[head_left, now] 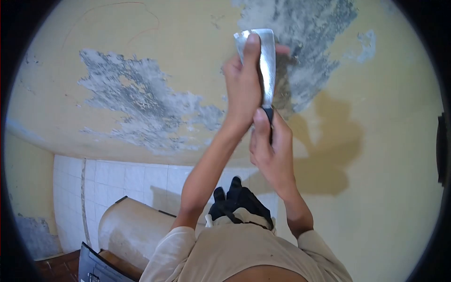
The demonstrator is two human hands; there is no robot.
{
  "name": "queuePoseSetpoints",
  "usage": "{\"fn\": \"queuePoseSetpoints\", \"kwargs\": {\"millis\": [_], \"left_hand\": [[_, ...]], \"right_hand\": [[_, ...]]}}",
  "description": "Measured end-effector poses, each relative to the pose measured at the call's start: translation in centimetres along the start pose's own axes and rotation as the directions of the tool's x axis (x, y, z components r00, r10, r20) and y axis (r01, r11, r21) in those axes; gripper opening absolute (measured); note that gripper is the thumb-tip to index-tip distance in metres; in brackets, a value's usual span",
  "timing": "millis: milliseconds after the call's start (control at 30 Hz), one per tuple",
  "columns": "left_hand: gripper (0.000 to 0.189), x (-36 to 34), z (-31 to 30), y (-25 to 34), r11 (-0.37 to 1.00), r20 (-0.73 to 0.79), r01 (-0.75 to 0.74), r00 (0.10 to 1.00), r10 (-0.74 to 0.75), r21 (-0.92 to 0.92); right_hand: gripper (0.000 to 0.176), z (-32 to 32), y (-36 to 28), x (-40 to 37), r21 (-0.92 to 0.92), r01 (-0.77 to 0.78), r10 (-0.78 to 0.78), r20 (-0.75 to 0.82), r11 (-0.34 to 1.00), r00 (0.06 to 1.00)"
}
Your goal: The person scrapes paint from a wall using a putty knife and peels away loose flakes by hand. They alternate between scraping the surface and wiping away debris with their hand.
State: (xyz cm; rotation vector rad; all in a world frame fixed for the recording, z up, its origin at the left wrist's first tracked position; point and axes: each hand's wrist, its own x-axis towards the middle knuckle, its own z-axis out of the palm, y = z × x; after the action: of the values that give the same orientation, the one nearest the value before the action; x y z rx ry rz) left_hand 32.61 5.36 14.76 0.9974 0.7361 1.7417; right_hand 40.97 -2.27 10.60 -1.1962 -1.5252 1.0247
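A putty knife (267,70) with a wide shiny metal blade and a dark handle is held up in front of the wall, blade end upward. My right hand (276,148) is closed around the handle, its thumb lying along the front near the base of the blade. Higher up, my left hand (243,89) pinches the blade, with its thumb on the front face close to the broad edge. A fingertip of that hand shows behind the blade on the right; its other fingers are partly hidden.
The yellow wall (188,37) has peeled grey patches (136,94), with another patch (310,56) behind the blade. Below are white floor tiles (110,174) and my dark shoes. A beige rounded object (136,225) and a black-framed panel (101,265) stand at lower left.
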Motion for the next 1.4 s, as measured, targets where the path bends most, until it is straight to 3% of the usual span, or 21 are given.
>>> {"fn": "queuePoseSetpoints", "kwargs": {"millis": [67, 167, 300, 433, 567, 733, 767, 833, 867, 900, 933, 967, 1000, 1067, 1100, 1133, 1167, 1200, 1267, 1333, 1400], "left_hand": [[0.059, -0.6, -0.2, -0.8, 1.0, 0.047, 0.003, 0.999, -0.002, -0.02], [0.058, -1.2, -0.4, -4.4, 0.996, -0.022, 0.083, 0.996, -0.084, -0.04], [0.059, -0.4, 0.5, -0.4, 0.994, -0.001, 0.064, 0.998, -0.064, -0.09], [0.057, -0.7, 0.9, -2.0, 0.995, -0.034, 0.066, 0.997, -0.069, -0.079], [0.063, 0.0, 0.3, 1.2, 0.999, -0.068, 0.04, 0.997, -0.041, -0.024], [0.057, -1.7, -0.7, -3.6, 0.998, -0.179, 0.043, 0.983, -0.035, 0.036], [0.053, -1.7, -1.5, -4.1, 0.981, -0.214, -0.058, 0.972, 0.097, 0.183], [0.037, -1.9, -1.5, -3.4, 0.835, -0.258, -0.296, 0.856, 0.447, 0.465], [0.037, -1.5, -2.1, -3.3, 0.823, -0.247, -0.312, 0.85, 0.465, 0.475], [0.032, -1.1, -3.4, -3.5, 0.352, 0.108, -0.564, 0.625, 0.773, 0.747], [0.032, -0.7, -4.5, -3.4, -0.241, 0.527, -0.625, 0.324, 0.786, 0.743], [0.047, 0.1, -5.0, -3.0, -0.506, 0.801, -0.656, 0.272, 0.534, 0.56], [0.047, 1.2, -6.3, -2.2, -0.509, 0.801, -0.65, 0.281, 0.528, 0.564], [0.058, 3.2, -9.0, -0.1, -0.618, 0.629, -0.233, 0.537, 0.562, 0.751], [0.058, 2.9, -9.5, 0.7, -0.633, 0.637, -0.22, 0.525, 0.565, 0.743], [0.057, 2.4, -9.9, 1.4, -0.231, 0.295, -0.183, 0.557, 0.777, 0.956], [0.057, 1.8, -10.3, 1.6, 0.225, -0.105, -0.14, 0.579, 0.809, 0.964], [0.057, 1.2, -10.5, 0.8, 0.212, -0.097, -0.136, 0.575, 0.812, 0.968], [0.061, 0.9, -9.9, -1.3, -0.101, 0.322, -0.369, 0.608, 0.726, 0.924], [0.065, 0.9, -7.6, -2.6, -0.428, 0.739, -0.606, 0.494, 0.458, 0.671], [0.064, 2.1, -6.1, -2.4, -0.534, 0.772, -0.557, 0.472, 0.426, 0.636]], "right_hand": [[0.03, -0.4, 0.0, -0.3, 0.007, 0.079, -0.079, 0.002, 0.997, 0.997], [0.031, -1.3, 1.7, -1.1, 0.014, -0.055, 0.055, 0.005, 0.998, 0.998], [0.031, -1.4, -1.1, 0.0, -0.033, -0.058, 0.059, 0.057, 0.998, 0.997], [0.03, -2.0, 0.1, -0.1, -0.069, 0.068, -0.066, 0.039, 0.995, 0.997], [0.028, -1.4, -2.6, 0.8, -0.098, 0.163, -0.156, 0.071, 0.982, 0.985], [0.027, -2.8, 1.7, -0.3, -0.181, 0.178, -0.171, 0.054, 0.967, 0.984], [0.027, -3.3, 1.8, -0.2, -0.105, 0.135, -0.129, 0.066, 0.985, 0.989], [0.026, -4.4, 3.1, 0.1, 0.035, 0.222, -0.221, -0.024, 0.974, 0.975], [0.026, -5.8, 3.6, -0.4, 0.05, 0.237, -0.236, -0.025, 0.97, 0.971], [0.025, -7.4, 4.0, -1.2, 0.111, 0.16, -0.154, -0.063, 0.981, 0.986], [0.023, -8.8, 4.5, -2.0, 0.173, 0.079, -0.063, -0.092, 0.982, 0.994], [0.022, -9.9, 5.5, -2.7, 0.219, 0.031, -0.011, -0.092, 0.975, 0.996], [0.021, -10.9, 6.8, -3.7, 0.26, -0.026, 0.049, -0.085, 0.965, 0.995], [0.021, -12.8, 9.6, -6.2, 0.199, -0.076, 0.099, -0.108, 0.977, 0.989], [0.022, -13.7, 11.0, -7.7, 0.195, -0.14, 0.168, -0.135, 0.971, 0.977], [0.023, -14.2, 12.4, -9.1, 0.202, -0.201, 0.236, -0.165, 0.959, 0.958], [0.024, -14.6, 13.7, -10.1, 0.238, -0.266, 0.313, -0.184, 0.934, 0.932], [0.025, -15.0, 14.8, -11.2, 0.265, -0.341, 0.396, -0.194, 0.902, 0.897], [0.026, -15.2, 16.8, -12.1, 0.264, -0.348, 0.4, -0.178, 0.9, 0.899], [0.027, -15.0, 16.9, -12.3, 0.261, -0.366, 0.415, -0.169, 0.893, 0.894], [0.027, -14.5, 15.6, -10.9, 0.286, -0.313, 0.355, -0.108, 0.906, 0.928]]}}
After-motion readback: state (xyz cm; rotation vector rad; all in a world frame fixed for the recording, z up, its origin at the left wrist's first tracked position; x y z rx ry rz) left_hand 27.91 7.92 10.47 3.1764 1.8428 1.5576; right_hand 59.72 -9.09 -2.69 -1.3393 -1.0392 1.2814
